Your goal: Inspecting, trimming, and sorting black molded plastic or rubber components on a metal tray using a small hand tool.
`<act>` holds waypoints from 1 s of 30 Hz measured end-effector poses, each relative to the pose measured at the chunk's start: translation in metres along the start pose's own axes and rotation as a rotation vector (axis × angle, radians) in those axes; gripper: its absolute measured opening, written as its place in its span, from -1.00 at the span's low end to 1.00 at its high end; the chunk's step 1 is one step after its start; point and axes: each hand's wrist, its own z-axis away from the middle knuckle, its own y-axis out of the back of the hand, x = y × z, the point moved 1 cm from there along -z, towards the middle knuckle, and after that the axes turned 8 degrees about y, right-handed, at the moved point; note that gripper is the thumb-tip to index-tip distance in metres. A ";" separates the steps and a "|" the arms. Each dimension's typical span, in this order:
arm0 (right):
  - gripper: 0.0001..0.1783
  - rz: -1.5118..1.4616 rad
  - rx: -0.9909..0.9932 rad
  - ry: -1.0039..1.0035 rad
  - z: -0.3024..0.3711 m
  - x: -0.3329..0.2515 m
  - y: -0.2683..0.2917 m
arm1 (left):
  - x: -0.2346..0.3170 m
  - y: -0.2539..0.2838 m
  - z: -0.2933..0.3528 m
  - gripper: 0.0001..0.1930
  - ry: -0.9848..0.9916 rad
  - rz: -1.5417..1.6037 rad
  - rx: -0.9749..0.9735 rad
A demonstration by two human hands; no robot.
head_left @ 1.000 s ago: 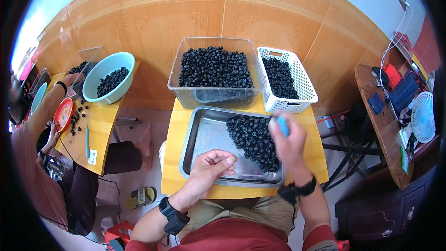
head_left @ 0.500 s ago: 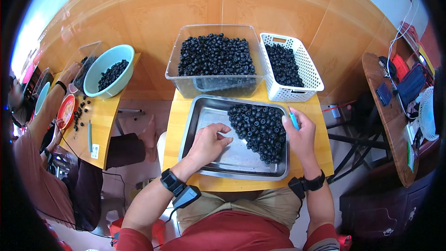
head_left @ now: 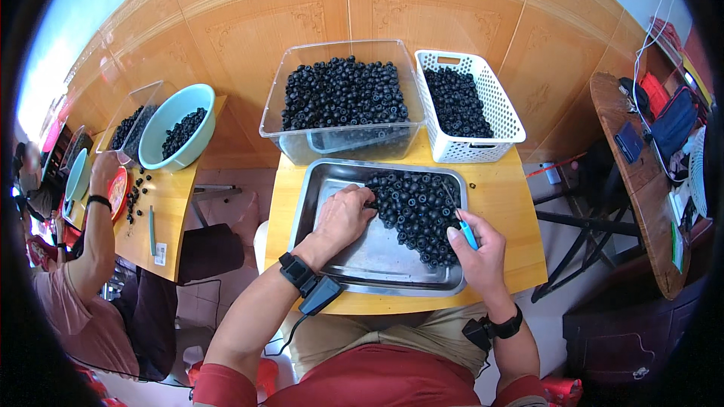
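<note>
A steel tray (head_left: pixel 369 280) lies on the wooden table in front of me, with a pile of small round black pieces (head_left: pixel 418 215) in its right half; many show a ring-like hole. At the pile's left edge my left hand (head_left: pixel 343 218) reaches in with curled fingers touching the pieces; what lies between its fingertips is hidden. Over the tray's right rim, my right hand (head_left: pixel 483 260) grips a tool with a blue handle (head_left: pixel 468 235). Its thin tip points toward the pile. Both wrists wear black straps with small devices.
Behind the tray stand a clear plastic bin (head_left: pixel 343 147) and a white perforated basket (head_left: pixel 483 149), both holding black pieces. One loose piece (head_left: pixel 473 185) lies right of the tray. Another person (head_left: pixel 83 279) sits left at a table with a light blue bowl (head_left: pixel 192 147). A brown table (head_left: pixel 630 188) stands right.
My left hand has moved up and right, from bare tray to the pile's edge, its fingers closing in. My right hand has lowered slightly, turning the tool's tip toward the pile.
</note>
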 end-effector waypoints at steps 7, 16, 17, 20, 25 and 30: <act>-0.60 -0.063 -0.034 -0.065 0.010 -0.006 -0.002 | 0.000 0.004 0.012 -0.80 -0.003 0.044 -0.047; -0.61 -0.045 -0.103 -0.046 0.019 -0.006 -0.008 | 0.000 0.008 0.052 -0.81 0.264 0.930 -0.186; -0.61 -0.043 -0.105 -0.031 0.020 -0.007 -0.009 | -0.002 0.011 0.056 -0.76 0.279 0.959 -0.225; -0.61 -0.038 -0.103 -0.011 0.021 -0.009 -0.011 | -0.003 0.012 0.065 -0.77 0.343 1.098 -0.197; -0.61 -0.019 -0.125 -0.016 0.023 -0.010 -0.011 | 0.005 0.016 0.075 -0.72 0.427 1.307 -0.186; -0.61 -0.032 -0.138 -0.002 0.026 -0.011 -0.014 | 0.012 0.018 0.081 -0.71 0.454 1.409 -0.159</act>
